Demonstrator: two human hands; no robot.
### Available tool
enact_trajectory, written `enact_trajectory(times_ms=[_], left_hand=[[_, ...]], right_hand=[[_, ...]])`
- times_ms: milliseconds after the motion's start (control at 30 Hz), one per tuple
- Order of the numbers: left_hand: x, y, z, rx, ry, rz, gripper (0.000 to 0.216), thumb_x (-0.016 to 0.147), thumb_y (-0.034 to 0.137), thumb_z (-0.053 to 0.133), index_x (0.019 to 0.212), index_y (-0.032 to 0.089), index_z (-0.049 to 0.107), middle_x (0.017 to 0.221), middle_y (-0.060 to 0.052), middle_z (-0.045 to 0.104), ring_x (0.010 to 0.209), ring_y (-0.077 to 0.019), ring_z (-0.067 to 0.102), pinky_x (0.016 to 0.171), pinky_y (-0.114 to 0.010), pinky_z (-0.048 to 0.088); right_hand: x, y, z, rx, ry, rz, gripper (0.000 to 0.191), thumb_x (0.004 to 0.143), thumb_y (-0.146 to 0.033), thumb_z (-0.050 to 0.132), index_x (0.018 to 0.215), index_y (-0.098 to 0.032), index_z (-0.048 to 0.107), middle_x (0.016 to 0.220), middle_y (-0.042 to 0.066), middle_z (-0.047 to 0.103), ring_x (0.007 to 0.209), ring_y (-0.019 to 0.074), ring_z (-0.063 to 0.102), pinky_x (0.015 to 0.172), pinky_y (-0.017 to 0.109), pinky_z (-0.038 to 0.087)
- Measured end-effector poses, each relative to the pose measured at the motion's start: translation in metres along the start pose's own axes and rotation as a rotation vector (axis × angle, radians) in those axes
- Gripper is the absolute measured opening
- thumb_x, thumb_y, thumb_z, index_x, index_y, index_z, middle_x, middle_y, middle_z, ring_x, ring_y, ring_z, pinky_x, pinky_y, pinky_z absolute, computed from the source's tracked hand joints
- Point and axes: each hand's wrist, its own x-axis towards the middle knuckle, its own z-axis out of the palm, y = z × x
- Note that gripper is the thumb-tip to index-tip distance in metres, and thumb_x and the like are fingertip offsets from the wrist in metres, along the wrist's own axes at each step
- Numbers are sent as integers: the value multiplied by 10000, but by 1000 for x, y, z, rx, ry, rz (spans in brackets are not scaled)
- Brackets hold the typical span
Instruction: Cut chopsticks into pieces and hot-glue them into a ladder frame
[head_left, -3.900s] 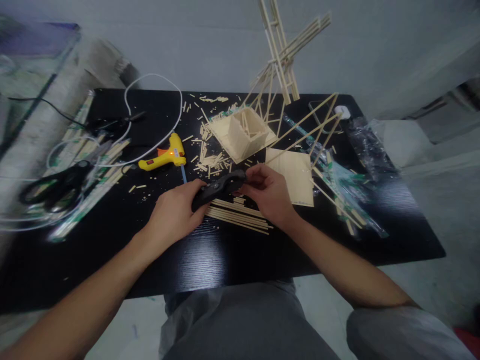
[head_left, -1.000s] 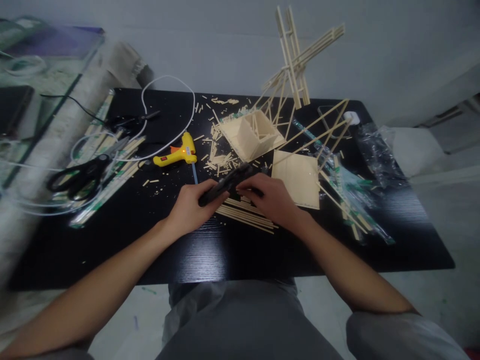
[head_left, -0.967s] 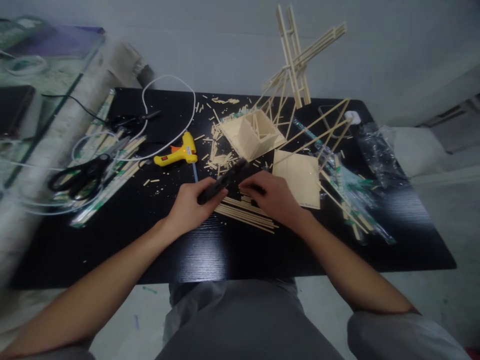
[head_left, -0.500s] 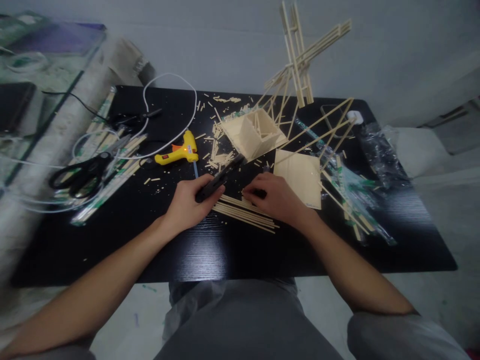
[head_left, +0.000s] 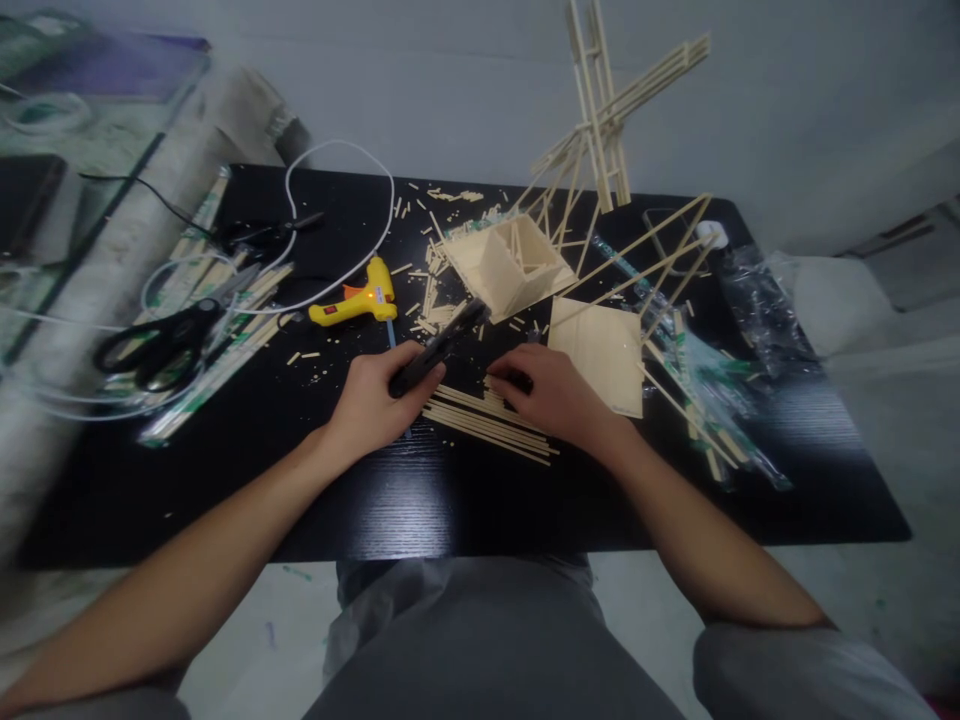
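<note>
My left hand (head_left: 373, 400) is closed round the handle of a black cutting tool (head_left: 442, 345) whose tip points up and right toward a small wooden box model (head_left: 504, 265). My right hand (head_left: 551, 392) rests, fingers curled, on a row of long wooden sticks (head_left: 487, 425) lying on the black table (head_left: 450, 500). What the right fingers pinch is hidden. A flat wooden panel (head_left: 596, 355) lies just right of my right hand.
A yellow glue gun (head_left: 352, 303) with a white cable lies left of the box. Black scissors (head_left: 161, 340) rest on stick packets at the left. A tall stick frame (head_left: 600, 130) rises at the back. Plastic wrappers (head_left: 705, 390) and offcuts litter the right and middle.
My right hand has let go of the black tool and dropped onto the sticks. The left hand keeps the tool, now tilted more steeply toward the box.
</note>
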Motion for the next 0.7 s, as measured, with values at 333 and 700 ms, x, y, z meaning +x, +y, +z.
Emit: enact_trajectory(times_ms=[333,700], left_hand=[[1,-3,1,-5,20,31,234,948,379,650,850,171,696,670,43,591,603,-109,493,595,-250,395],[7,2,-7,146,88,-65,227,942,410,625,898,194,683,735,18,644,644,-141,557,635,-272,396]], right_hand=[[-1,0,-5,-7,-51,-4,135,908,-224,757,1032,-168,752,957,72,755,918,231,691,872,363,512],[1,1,-4,16,-48,19,94,968,-213,705,1011,-154,764,960,80,762,920,221,706,871,355,526]])
